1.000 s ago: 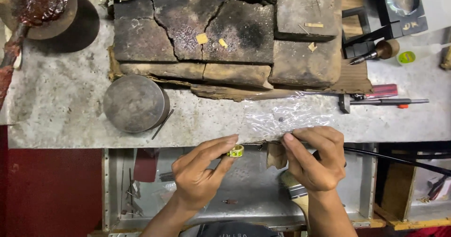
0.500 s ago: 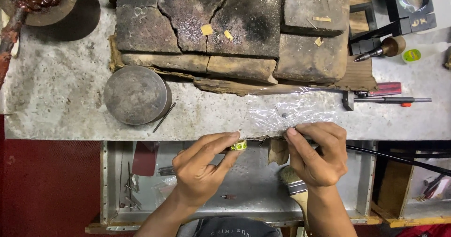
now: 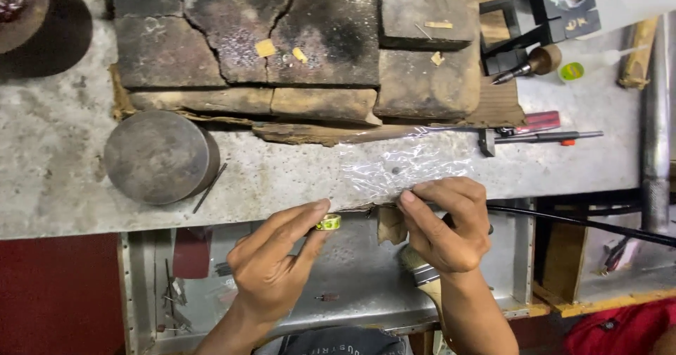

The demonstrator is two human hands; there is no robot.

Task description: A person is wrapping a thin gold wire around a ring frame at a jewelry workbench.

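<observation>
Setting: grey, scuffed desk is carrying cracked, charred blocks along its far side, with a metal tray sitting below its near edge.
Left hand: left hand is reaching up over the tray, wrist bent, fingers pinching a small ring.
Ring: ring is looking yellow-gold with green spots, sitting just under the desk's near edge, left of the plastic sheet.
Right hand: right hand is curling at the desk's edge, fingers closing on something thin; what it is cannot be told.
Plastic sheet: clear, crinkled plastic sheet is lying on the desk, touching the right fingertips.
Round block: round metal block is standing well left of the sheet.
</observation>
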